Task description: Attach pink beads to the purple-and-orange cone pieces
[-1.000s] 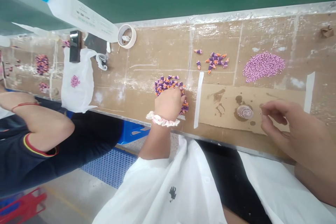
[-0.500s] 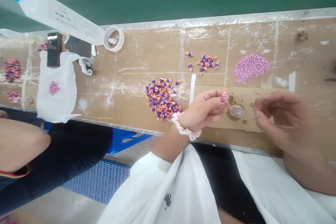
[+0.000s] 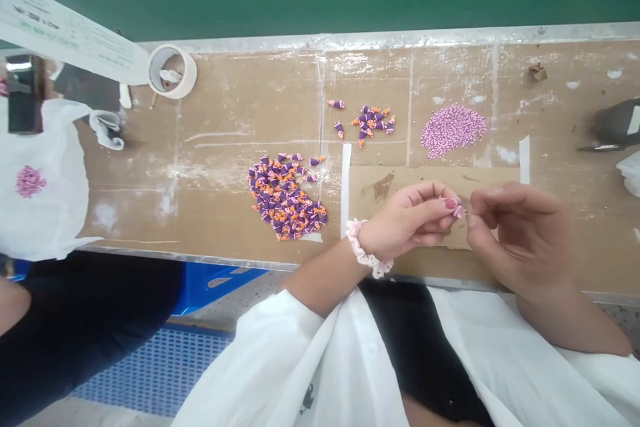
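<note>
My left hand [image 3: 407, 217], with a scrunchie [image 3: 367, 250] on its wrist, pinches a small pink-and-purple clay piece [image 3: 457, 211] between thumb and forefinger. Close against it, my right hand [image 3: 523, 230] has thumb and forefinger pressed together. Something tiny and thin seems to be at its fingertips, too small to name. Both hands hover over a taped cardboard sheet [image 3: 385, 177]. Left of them lies a large pile of purple-and-orange clay figures [image 3: 287, 197]. Beyond the hands are a smaller cluster of such figures [image 3: 373, 121] and a heap of tiny pink pieces [image 3: 453, 130].
At the left stand a large white bottle [image 3: 75, 37] and a tape roll [image 3: 173, 72]. A phone [image 3: 25, 93] rests by a white plastic bag [image 3: 55, 167]. A dark object [image 3: 615, 125] lies far right. Another person's leg [image 3: 95, 327] shows lower left.
My hands have come together, the right fingertips now meeting the piece in the left. The view has turned rightward, and my hands now hide the small clear round object on the sheet.
</note>
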### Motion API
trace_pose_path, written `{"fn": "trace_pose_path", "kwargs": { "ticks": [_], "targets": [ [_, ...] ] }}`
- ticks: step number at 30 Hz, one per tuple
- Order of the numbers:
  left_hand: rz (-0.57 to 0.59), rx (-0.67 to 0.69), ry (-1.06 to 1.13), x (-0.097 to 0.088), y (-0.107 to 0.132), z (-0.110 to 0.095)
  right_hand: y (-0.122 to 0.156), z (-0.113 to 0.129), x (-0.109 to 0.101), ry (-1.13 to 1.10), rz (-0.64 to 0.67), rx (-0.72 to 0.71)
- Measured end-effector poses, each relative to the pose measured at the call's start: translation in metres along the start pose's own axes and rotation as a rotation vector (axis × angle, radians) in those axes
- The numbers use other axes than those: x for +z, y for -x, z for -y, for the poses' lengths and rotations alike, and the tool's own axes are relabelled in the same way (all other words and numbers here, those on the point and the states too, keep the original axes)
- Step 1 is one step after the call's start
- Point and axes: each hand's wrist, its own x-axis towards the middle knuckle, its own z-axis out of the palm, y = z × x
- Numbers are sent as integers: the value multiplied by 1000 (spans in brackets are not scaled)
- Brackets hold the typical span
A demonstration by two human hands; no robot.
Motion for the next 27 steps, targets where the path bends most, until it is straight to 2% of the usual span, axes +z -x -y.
{"fn": "trace_pose_path", "kwargs": {
  "ticks": [8,13,19,24,27],
  "targets": [
    [5,42,-65,0,-2,1,0,0,-2,51,59,-27],
    [13,96,-128,-2,0,3,4,2,-4,77,76,32],
    [22,140,-214,-4,3,2,7,8,-3,-55,34,128],
    [103,164,-157,-8,0,6,6,9,-2,-95,17,118],
    [113,170,-115,-9,-2,11,5,8,-2,-75,33,89]
  ]
}}
